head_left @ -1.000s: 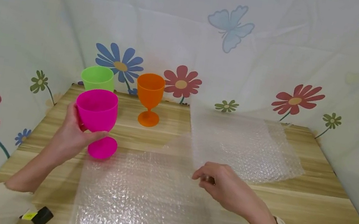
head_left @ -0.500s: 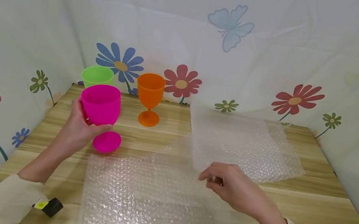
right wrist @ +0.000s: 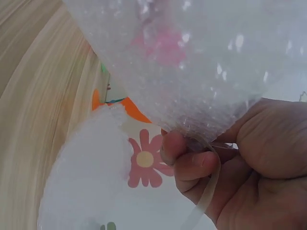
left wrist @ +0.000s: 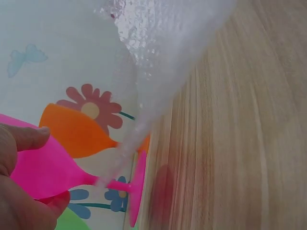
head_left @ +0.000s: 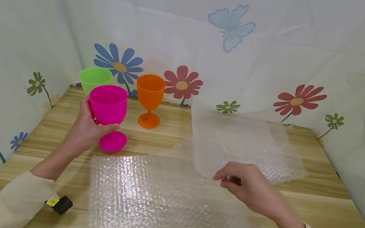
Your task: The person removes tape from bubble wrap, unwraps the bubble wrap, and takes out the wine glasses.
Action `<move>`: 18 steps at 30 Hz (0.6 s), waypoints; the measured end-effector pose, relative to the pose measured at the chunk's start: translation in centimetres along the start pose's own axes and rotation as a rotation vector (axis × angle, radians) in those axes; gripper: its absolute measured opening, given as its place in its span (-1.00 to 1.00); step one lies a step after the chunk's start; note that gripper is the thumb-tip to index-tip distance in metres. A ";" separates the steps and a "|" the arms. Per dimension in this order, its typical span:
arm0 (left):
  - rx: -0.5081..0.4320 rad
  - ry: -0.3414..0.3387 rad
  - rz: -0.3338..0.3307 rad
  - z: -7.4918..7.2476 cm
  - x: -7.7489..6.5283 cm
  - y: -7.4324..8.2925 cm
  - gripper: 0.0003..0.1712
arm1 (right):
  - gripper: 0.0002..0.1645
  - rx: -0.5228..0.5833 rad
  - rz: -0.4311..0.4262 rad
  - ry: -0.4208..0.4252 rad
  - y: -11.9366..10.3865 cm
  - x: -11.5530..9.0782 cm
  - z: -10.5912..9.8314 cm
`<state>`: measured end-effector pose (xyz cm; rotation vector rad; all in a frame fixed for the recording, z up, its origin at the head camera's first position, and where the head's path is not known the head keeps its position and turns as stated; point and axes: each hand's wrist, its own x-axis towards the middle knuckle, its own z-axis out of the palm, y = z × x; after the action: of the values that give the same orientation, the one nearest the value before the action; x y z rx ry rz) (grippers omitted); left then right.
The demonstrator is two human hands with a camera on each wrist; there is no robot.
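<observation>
My left hand grips a pink plastic goblet around its bowl, upright, with the foot over the wood table; in the left wrist view the goblet leans across the lower left. My right hand pinches the edge of a sheet of bubble wrap, raised off the table and spread between the two arms. The right wrist view shows the bubble wrap gathered between curled fingers and thumb. Behind the pink goblet stand an orange goblet and a light green goblet, the latter partly hidden.
A second piece of bubble wrap lies at the back right of the wood table. White cloth walls printed with flowers and a butterfly close in the back and sides.
The pink goblet and left hand have shifted right and slightly away. My right hand has moved right and a little up, drawing the bubble wrap along with it.
</observation>
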<state>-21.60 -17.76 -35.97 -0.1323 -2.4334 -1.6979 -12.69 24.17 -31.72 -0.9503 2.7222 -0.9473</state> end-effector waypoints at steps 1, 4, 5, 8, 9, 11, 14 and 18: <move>0.000 0.002 -0.002 0.0 0.1 0.0 0.11 | -0.74 0.002 0.000 0.004 0.1 -0.1 -0.1; 0.003 0.011 -0.002 0.2 0.2 -0.2 0.09 | -0.77 0.010 -0.002 0.011 0.2 -0.4 -0.6; 0.003 0.012 -0.001 0.2 0.3 -0.2 0.08 | -0.78 0.009 -0.003 0.013 0.2 -0.4 -0.7; 0.003 0.024 -0.002 0.3 0.4 -0.3 0.08 | -0.79 0.006 -0.003 0.025 0.4 -0.8 -1.2; 0.002 0.028 -0.005 0.4 0.5 -0.3 0.08 | -0.78 0.004 -0.002 0.031 0.5 -0.9 -1.4; 0.008 0.032 -0.012 0.5 0.6 -0.3 0.08 | -0.77 -0.006 -0.001 0.045 0.7 -1.1 -1.7; 0.000 0.034 -0.016 0.8 0.9 -0.4 0.08 | -0.74 -0.014 -0.002 0.067 0.8 -1.4 -2.1; -0.006 0.041 -0.004 1.2 1.3 -0.6 0.09 | -0.73 -0.014 0.006 0.084 0.9 -1.7 -2.5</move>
<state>-23.08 -16.88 -36.68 -0.0932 -2.4007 -1.6931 -12.55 27.07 -30.44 -0.9255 2.8025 -0.9897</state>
